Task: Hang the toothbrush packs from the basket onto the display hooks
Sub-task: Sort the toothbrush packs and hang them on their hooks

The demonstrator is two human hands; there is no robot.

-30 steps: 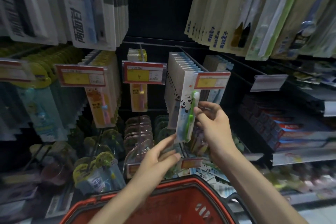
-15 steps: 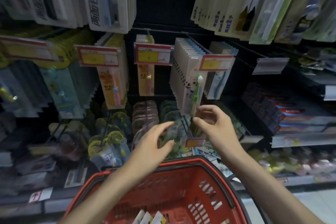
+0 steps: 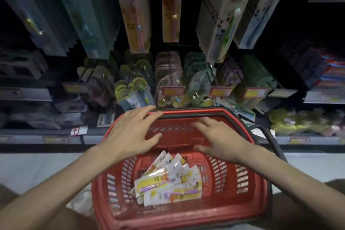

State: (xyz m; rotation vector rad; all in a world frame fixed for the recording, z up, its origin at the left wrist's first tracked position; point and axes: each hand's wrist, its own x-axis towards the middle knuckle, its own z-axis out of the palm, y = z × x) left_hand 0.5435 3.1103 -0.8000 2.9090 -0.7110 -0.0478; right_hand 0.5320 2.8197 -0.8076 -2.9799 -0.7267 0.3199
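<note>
The hanging rows of packs were cut off at the top, and the goods on the lower shelf (image 3: 28, 95) were dark and blurred. A panda pack (image 3: 223, 30) fronted one row above the red basket (image 3: 244, 183). Toothbrush packs (image 3: 168, 183) lay fanned on the basket's bottom. The left hand (image 3: 130, 132) and right hand (image 3: 218, 140) hovered over it, fingers spread, holding nothing. The left fingertips lay over the far rim; contact was unclear.

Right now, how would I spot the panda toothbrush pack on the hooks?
From the red basket, look up past its far rim to the upper hanging packs. The panda pack fronts the thick white stack right of centre. Only it holds a green brush.
</note>
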